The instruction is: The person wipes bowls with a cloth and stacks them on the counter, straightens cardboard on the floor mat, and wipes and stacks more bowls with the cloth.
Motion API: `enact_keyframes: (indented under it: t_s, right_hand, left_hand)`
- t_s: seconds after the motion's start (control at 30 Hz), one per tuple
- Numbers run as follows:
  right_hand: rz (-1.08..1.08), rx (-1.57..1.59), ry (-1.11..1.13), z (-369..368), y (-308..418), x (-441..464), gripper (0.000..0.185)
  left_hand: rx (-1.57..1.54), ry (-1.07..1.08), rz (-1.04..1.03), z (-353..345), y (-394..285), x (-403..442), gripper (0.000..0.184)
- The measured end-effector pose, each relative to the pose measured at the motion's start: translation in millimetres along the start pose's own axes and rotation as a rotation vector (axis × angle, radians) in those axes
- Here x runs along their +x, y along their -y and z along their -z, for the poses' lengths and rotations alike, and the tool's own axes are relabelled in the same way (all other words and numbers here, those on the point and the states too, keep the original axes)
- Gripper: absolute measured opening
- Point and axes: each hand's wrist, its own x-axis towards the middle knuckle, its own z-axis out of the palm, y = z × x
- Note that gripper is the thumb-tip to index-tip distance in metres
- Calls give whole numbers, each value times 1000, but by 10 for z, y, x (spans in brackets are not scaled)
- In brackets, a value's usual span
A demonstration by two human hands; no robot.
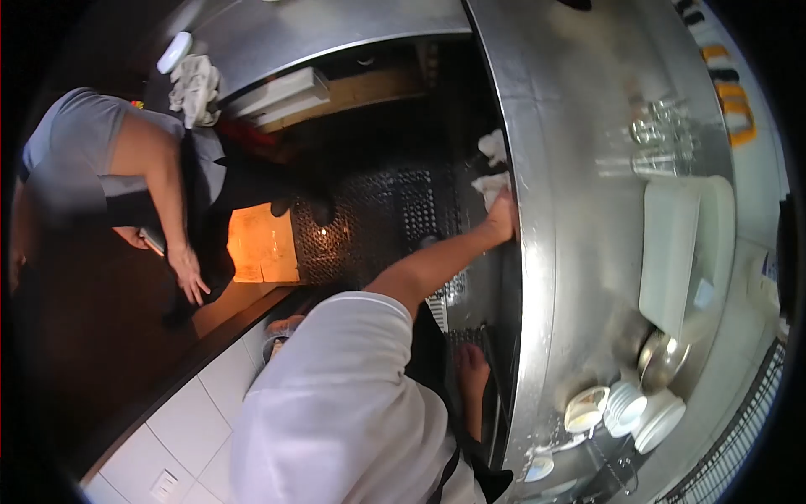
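My left hand [503, 217] reaches to the counter's front edge, its fingers closed around a white cloth [492, 186]. Just beyond it another crumpled white cloth [493, 147] hangs by the same edge. Down in the dim space beside the counter is my right hand [473, 366], near my dark apron. Its fingers are too blurred to make out, and I see nothing in it. The steel counter [554, 252] runs along the right of both hands.
Left, a co-worker [138, 160] bends forward over the dark floor [369, 218]. The counter bears a pale plastic tub [669, 252], drinking glasses [659, 134], a metal bowl [662, 361] and stacked white dishes [625, 409]. Another steel counter [336, 25] stands at the top.
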Motion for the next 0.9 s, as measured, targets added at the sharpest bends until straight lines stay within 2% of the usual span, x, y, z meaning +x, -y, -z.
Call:
enact_keyframes:
  t_s: [0.03,0.13,0.17,0.23,0.3,0.4,0.47,0.57,0.67,0.77,0.87,0.9]
  right_hand:
    - [45,-26,-1,7,44,41,21]
    - [103,-52,-12,32,204,157,20]
    - [83,-29,-8,55,249,195,19]
    - [59,11,-1,100,325,257,18]
    - [48,52,3,118,408,307,18]
    - [83,84,25,101,225,427,17]
    - [106,83,43,93,100,471,17]
    - [122,90,98,66,63,567,17]
    - [173,36,133,134,113,619,17]
    - [176,-14,152,202,223,698,17]
    - [140,-10,197,221,310,728,17]
    - [125,-7,210,236,316,731,18]
  left_hand:
    - [63,-69,-9,225,18,155,62]
    - [-27,-421,91,-224,-27,169,78]
    - [-21,-270,112,-201,-59,193,91]
    - [54,-382,100,-175,-48,256,86]
    - [574,-390,-4,-466,-129,37,79]
    - [2003,-146,-317,-767,-295,-365,66]
    - [2936,105,-547,-882,-382,-551,58]
    - [2953,253,-620,-748,-467,-683,47]
    - [2823,310,-470,-645,-525,-496,43]
    - [2663,442,-503,-181,-606,-38,42]
    - [2090,177,-476,-887,-653,-68,40]
    - [2220,171,-511,-984,-657,-70,40]
